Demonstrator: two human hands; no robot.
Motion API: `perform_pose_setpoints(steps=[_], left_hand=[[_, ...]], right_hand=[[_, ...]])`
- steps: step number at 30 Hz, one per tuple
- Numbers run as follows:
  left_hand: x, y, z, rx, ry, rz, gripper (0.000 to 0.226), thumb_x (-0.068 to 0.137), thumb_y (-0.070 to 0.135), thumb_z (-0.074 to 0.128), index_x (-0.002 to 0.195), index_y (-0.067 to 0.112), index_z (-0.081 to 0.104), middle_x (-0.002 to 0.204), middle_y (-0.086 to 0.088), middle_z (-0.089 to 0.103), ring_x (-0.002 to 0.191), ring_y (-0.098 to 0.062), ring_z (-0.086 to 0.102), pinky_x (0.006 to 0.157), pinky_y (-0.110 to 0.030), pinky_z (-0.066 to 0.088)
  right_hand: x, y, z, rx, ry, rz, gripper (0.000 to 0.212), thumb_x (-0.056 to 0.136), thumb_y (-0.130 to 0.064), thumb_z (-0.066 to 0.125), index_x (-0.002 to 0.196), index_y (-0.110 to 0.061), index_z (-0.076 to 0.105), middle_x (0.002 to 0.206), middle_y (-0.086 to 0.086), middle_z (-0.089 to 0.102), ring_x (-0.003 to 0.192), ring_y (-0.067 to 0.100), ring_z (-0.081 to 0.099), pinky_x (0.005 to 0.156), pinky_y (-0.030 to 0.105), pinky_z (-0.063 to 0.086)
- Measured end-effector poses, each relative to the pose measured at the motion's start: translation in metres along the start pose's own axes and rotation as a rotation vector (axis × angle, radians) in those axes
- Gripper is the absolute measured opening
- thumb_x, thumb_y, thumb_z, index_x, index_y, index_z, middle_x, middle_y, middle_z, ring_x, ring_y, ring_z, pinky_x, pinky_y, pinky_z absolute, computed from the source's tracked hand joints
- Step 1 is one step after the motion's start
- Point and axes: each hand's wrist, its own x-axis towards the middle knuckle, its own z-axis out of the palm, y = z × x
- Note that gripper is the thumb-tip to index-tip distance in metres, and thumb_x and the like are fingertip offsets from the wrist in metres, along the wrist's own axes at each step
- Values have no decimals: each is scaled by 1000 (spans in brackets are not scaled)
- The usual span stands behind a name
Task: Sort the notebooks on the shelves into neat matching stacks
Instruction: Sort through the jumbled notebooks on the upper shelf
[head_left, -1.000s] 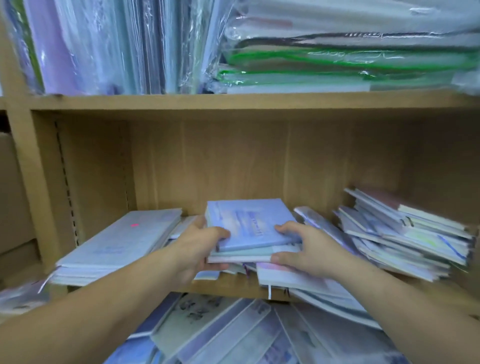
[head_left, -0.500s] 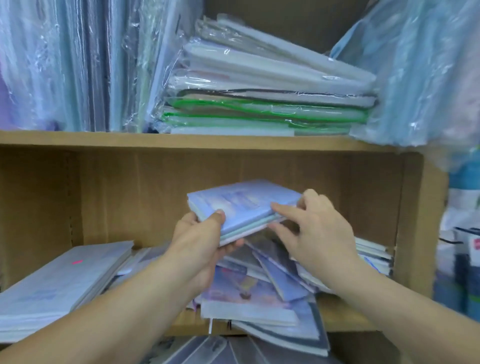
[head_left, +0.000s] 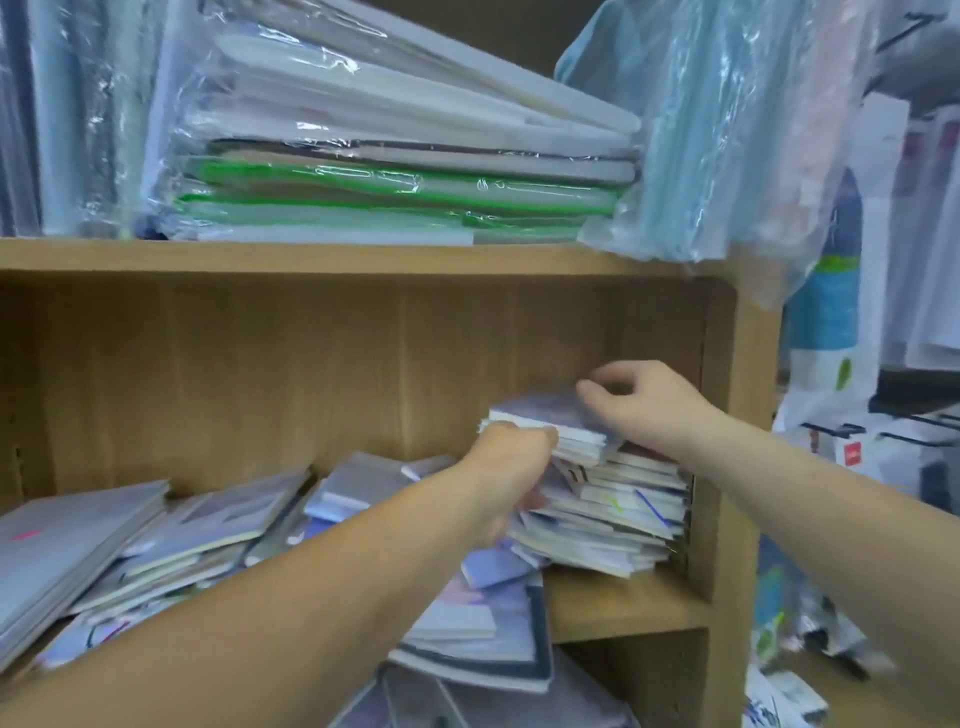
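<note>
Notebooks (head_left: 545, 410) (glossy, slim), left hand (head_left: 511, 462) gripping

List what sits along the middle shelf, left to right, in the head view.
Grey stack → slumped notebooks → left hand gripping the bundle → right hand → side panel.

Light wooden shelving unit (head_left: 748, 467), white bags (head_left: 815, 400) beside.
</note>
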Motion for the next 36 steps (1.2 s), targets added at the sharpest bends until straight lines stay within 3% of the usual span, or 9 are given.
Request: perform_pose_setpoints(steps=[7,10,13,16,19,23,30,33,36], left_hand=[[-24,-8,-46,355,-126,135,47,92,-12,43,113,20,71,94,9,71,76,7,64,61,-5,45],[-26,-23,-66,533,-59,141,23,98,5,58,109,21,69,103,2,64,93,-11,62,77,-22,50],[-29,-51,-83,1022,-159,116,42,96,40,66,136,26,62,129,7,62,118,-16,63,98,-26,49],[-31,-78,-90,1172,-200,160,49,89,55,70,128,26,67,138,6,57,130,-15,54,105,-25,42],[-26,-92,-94,1174,-92,228,55,76,65,76,118,31,65,118,6,56,113,-16,58,95,-30,48],[-19,-89,-82,1233,21,219,67,66,71,76,110,26,53,99,10,60,101,-18,60,82,-34,51],[2,-92,-74,1252,8,303,46,80,49,75,105,18,51,104,-6,67,102,-31,64,71,-36,45],[6,-94,-82,1324,-14,370,37,92,36,66,120,16,52,113,-12,67,107,-36,63,79,-39,48],[18,-92,-95,1366,-10,354,34,94,38,65,116,14,54,120,-12,61,112,-36,60,84,-41,48]], right_hand=[[-20,-8,37,-704,-105,-405,52,97,-63,49,147,-53,40,142,-9,48,130,19,50,92,37,48],[-18,12,25,-702,-46,-503,42,105,-50,43,147,-53,41,141,-14,49,126,15,54,84,34,51],[-17,29,22,-758,-15,-546,43,102,-33,51,141,-49,45,136,-16,57,118,16,63,81,37,56],[-20,37,18,-777,15,-481,53,91,-14,55,133,-42,41,131,-15,61,113,16,62,72,30,46],[-26,52,12,-888,-44,-368,56,91,-11,46,142,-30,29,141,-3,56,124,21,55,90,32,40],[-36,63,22,-976,-52,-233,66,101,-48,26,158,-23,6,160,12,36,147,28,33,120,45,26],[-42,3,83,-890,-39,-750,55,104,-52,30,156,-36,36,165,10,32,154,31,25,122,59,19],[-40,14,108,-920,-71,-780,50,99,-56,39,138,-34,62,145,12,58,141,34,46,120,67,14],[-32,32,105,-982,-154,-722,53,96,-66,39,138,-41,59,134,10,65,133,33,54,123,59,8]])
